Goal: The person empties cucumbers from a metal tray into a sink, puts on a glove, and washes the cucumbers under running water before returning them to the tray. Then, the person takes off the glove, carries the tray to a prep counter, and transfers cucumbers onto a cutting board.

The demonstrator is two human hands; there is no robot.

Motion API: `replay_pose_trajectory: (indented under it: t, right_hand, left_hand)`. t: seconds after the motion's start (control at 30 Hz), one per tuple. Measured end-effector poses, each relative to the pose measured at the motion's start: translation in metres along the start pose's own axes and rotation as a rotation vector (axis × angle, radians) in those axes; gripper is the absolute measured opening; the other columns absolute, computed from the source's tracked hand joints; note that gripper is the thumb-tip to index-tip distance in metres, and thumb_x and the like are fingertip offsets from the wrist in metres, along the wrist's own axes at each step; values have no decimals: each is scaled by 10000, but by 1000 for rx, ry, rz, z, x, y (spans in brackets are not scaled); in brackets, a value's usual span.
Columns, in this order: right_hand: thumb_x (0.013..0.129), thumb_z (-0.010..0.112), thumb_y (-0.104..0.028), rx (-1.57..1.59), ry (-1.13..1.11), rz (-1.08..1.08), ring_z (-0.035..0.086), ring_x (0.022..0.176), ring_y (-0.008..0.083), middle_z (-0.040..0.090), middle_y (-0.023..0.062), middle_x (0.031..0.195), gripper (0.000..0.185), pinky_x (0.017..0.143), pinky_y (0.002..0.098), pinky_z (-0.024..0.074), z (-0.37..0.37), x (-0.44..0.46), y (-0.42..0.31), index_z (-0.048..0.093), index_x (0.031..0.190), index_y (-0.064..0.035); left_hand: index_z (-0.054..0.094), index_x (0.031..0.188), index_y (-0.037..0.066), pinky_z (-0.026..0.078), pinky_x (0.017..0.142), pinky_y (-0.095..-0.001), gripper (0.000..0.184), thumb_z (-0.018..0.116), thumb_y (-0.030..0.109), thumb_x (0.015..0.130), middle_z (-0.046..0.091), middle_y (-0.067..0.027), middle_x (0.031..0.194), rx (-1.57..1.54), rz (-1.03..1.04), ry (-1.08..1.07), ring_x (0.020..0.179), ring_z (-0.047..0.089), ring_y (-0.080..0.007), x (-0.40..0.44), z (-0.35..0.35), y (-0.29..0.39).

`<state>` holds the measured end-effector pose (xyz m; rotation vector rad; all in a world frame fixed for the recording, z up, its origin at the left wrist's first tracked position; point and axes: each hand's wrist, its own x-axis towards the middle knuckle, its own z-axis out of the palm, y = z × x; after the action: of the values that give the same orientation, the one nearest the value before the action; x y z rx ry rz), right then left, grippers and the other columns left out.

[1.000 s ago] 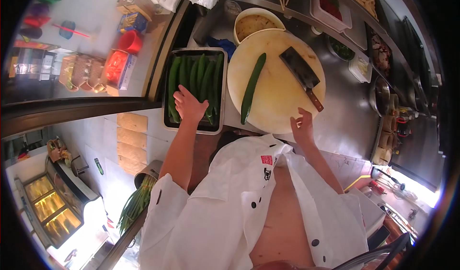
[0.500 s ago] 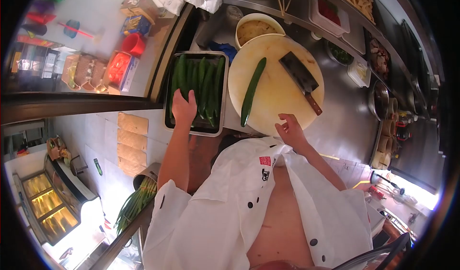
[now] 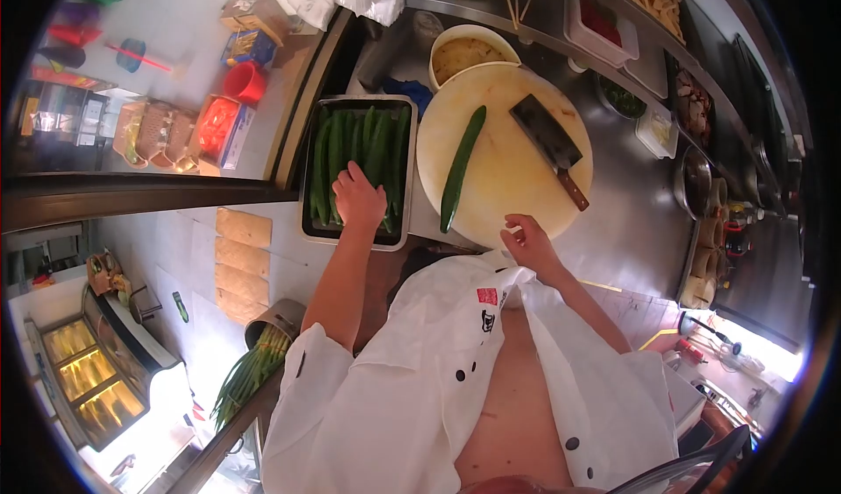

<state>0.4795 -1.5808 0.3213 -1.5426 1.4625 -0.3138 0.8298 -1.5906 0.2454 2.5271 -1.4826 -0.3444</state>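
Note:
Several long green cucumbers [image 3: 377,148] lie side by side in a dark-lined metal tray [image 3: 412,170]. My left hand [image 3: 359,198] is over the near part of them, its fingers bent round a cucumber. The fingertips are partly hidden. To the right, a single cucumber [image 3: 463,165] lies lengthwise on the round cutting board [image 3: 504,174]. A cleaver [image 3: 545,133] with a wooden handle rests on the board's right side. My right hand [image 3: 531,244] hovers by the board's near edge, loosely curled, fingers apart, with nothing in it.
Behind the board stands a white tub [image 3: 473,54] with brownish contents. A blue cloth [image 3: 409,94] lies beside it. A shelf at the upper right bears a container of red food [image 3: 600,21]. Green stalks [image 3: 254,371] stand in a bin at the lower left.
My left hand has moved to the right across the cucumbers in the tray, and some of them have shifted a little. My right hand, the cleaver and the cucumber on the board have hardly moved.

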Motion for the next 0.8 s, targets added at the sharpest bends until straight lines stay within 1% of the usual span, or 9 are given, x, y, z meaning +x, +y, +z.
replay_pose_trajectory:
  t: [0.07, 0.2, 0.4, 0.47, 0.5, 0.57, 0.6, 0.67, 0.8]
  right_hand:
    - [925, 670, -216, -4, -6, -25, 667, 797, 225, 634, 161, 1116, 370, 748, 348, 560, 5, 1, 14, 592, 1218, -3]
    - [926, 671, -214, 33, -12, -49, 681, 816, 226, 673, 153, 1046, 334, 757, 334, 562, 10, 1, 19, 618, 1175, 2]
    - [928, 669, -215, 11, -6, -64, 688, 813, 225, 695, 139, 987, 296, 752, 337, 563, 8, 0, 3, 645, 1136, -5]
    - [928, 670, -216, 22, -20, -45, 688, 813, 225, 697, 138, 982, 295, 753, 336, 563, 5, -3, 3, 647, 1134, -5]
    - [928, 670, -217, 29, -34, -32, 687, 812, 225, 698, 136, 978, 295, 755, 335, 562, 4, -3, 2, 649, 1133, -5]
    - [930, 670, -218, 26, -38, -20, 687, 816, 223, 700, 135, 974, 297, 761, 333, 561, 4, -6, 0, 649, 1137, -6]
    - [931, 669, -219, 25, -38, -14, 687, 820, 221, 701, 135, 971, 300, 767, 332, 560, 4, -4, -2, 648, 1141, -7]
    - [931, 669, -221, 37, -50, -7, 688, 826, 222, 702, 136, 975, 301, 773, 331, 559, 6, -1, -6, 650, 1142, -7]
    - [932, 671, -230, 74, -82, -2, 687, 837, 218, 705, 137, 981, 306, 783, 331, 557, 14, 0, 4, 653, 1140, -7]
  left_hand:
    - [291, 1458, -38, 526, 947, -457, 854, 760, 286, 820, 479, -227, 1316, 70, -60, -113, 1190, 515, -405, 5, 0, 7]
    - [290, 1455, -36, 546, 929, -448, 850, 758, 279, 818, 485, -234, 1306, 45, -89, -142, 1193, 525, -403, 7, -1, 8]
    - [369, 1356, -36, 545, 928, -471, 792, 788, 293, 770, 502, -242, 1277, 19, -121, -207, 1172, 547, -406, 18, -15, 0]
    - [415, 1238, -15, 563, 902, -459, 691, 802, 294, 756, 516, -227, 1237, 37, -120, -320, 1150, 560, -395, 27, -20, -5]
    - [415, 1238, -15, 563, 902, -459, 691, 802, 294, 756, 516, -227, 1237, 37, -120, -322, 1150, 560, -395, 26, -18, -5]
    - [405, 1249, -7, 553, 904, -470, 719, 811, 298, 740, 513, -228, 1227, 144, -13, -316, 1148, 559, -400, 23, -11, -6]
    - [405, 1249, -7, 553, 904, -470, 719, 811, 298, 740, 513, -228, 1227, 143, -20, -311, 1148, 559, -400, 19, -8, -8]
    - [411, 1258, -31, 535, 914, -498, 749, 816, 300, 722, 522, -258, 1221, 14, -47, -170, 1153, 548, -429, 11, -4, -10]
    - [395, 1277, -52, 533, 915, -513, 798, 829, 302, 709, 521, -254, 1211, 9, -82, -175, 1111, 572, -438, 9, -4, -8]
